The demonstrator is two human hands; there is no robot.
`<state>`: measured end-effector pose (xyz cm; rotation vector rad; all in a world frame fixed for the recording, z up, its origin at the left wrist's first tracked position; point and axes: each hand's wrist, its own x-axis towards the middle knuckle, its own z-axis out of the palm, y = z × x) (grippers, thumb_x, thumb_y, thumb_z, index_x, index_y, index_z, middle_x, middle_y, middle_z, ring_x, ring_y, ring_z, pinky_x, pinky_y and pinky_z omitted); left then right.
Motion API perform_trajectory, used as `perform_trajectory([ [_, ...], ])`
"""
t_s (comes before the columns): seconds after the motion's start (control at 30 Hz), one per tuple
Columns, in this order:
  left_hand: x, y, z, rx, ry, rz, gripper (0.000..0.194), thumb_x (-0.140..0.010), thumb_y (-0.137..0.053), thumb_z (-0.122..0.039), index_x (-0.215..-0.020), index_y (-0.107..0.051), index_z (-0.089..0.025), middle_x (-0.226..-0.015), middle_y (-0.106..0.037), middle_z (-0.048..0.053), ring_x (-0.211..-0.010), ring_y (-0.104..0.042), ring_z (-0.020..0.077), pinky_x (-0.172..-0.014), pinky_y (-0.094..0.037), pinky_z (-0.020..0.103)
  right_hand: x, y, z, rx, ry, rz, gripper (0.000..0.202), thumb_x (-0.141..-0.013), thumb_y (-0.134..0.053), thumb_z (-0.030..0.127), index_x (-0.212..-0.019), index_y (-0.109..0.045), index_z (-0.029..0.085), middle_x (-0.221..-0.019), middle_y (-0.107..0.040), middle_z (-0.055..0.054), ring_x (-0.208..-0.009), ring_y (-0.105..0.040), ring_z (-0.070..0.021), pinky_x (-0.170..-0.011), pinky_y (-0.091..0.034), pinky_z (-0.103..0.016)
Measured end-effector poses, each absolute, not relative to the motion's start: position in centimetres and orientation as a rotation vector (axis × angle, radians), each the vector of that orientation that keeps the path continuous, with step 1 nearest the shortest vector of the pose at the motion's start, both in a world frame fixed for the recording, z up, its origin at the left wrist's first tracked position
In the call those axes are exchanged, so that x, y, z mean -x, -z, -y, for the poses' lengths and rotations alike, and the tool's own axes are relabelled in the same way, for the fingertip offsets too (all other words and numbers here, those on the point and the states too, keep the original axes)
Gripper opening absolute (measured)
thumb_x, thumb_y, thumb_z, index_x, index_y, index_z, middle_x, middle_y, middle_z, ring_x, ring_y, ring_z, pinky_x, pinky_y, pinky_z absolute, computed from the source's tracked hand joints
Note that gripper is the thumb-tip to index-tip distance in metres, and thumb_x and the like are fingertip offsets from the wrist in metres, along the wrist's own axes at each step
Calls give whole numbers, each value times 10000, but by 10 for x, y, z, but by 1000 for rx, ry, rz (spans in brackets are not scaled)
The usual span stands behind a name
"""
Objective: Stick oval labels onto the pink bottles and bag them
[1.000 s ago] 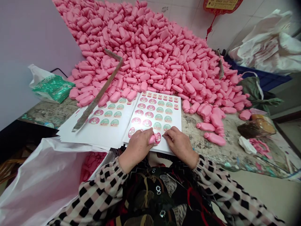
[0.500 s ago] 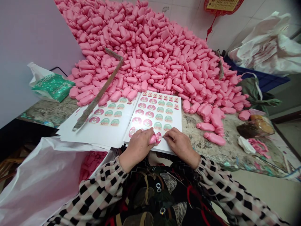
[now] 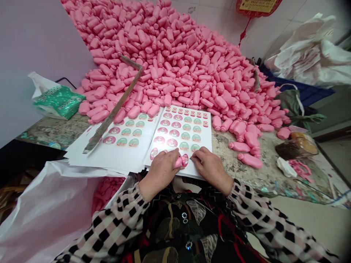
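On the tabletop [image 3: 222,143], over the near part of a label sheet [image 3: 205,137], my left hand [image 3: 162,168] holds one bottle [image 3: 178,163], fingers curled round it, its end just beside a pink label [image 3: 185,160]. My right hand [image 3: 210,168] is near, fingers narrow; dark tip [image 3: 191,158] there, cannot tell if gripped. Pile [image 3: 175,60] of bottles beyond.

Left hand [image 3: 161,170] curled, right hand [image 3: 210,167] bent nearby, backs upward
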<state>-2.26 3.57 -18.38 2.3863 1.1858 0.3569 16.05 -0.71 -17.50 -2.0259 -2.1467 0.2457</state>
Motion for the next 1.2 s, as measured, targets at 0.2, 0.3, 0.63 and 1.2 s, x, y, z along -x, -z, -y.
perform_trajectory([
  [0.2,23,185,-35,-2322,-412,-1161,242,-818,-536,-397,-990,-522,-227,-938,-620,63,-852,-514,254,-781,-354,380,-159,174,11,2008,-277,2199,191,-921,-423,306,-884,-593,226,-909,-569,-16,-750,-548,-138,-567,-309,-257],
  [0.3,23,187,-35,-2361,-418,-1145,296,-831,-518,-407,-1060,-504,-220,-990,-620,77,-884,-517,265,-800,-350,386,-156,175,15,2009,-282,2187,197,-925,-422,323,-882,-588,226,-900,-565,-15,-737,-546,-137,-575,-315,-257],
  [0.63,24,188,-35,-2466,-381,-1125,364,-859,-471,-422,-1146,-460,-199,-1075,-617,104,-930,-542,273,-808,-362,385,-154,175,15,2077,-183,2166,213,-933,-407,317,-890,-592,220,-883,-558,-28,-736,-545,-148,-564,-310,-272],
  [1.2,25,187,-33,-2653,-382,-1144,347,-887,-425,-424,-1101,-496,-160,-1050,-634,85,-864,-552,241,-774,-412,360,-143,189,25,2098,-251,1905,180,-930,-419,293,-894,-571,205,-882,-563,-22,-751,-549,-150,-627,-327,-259],
])
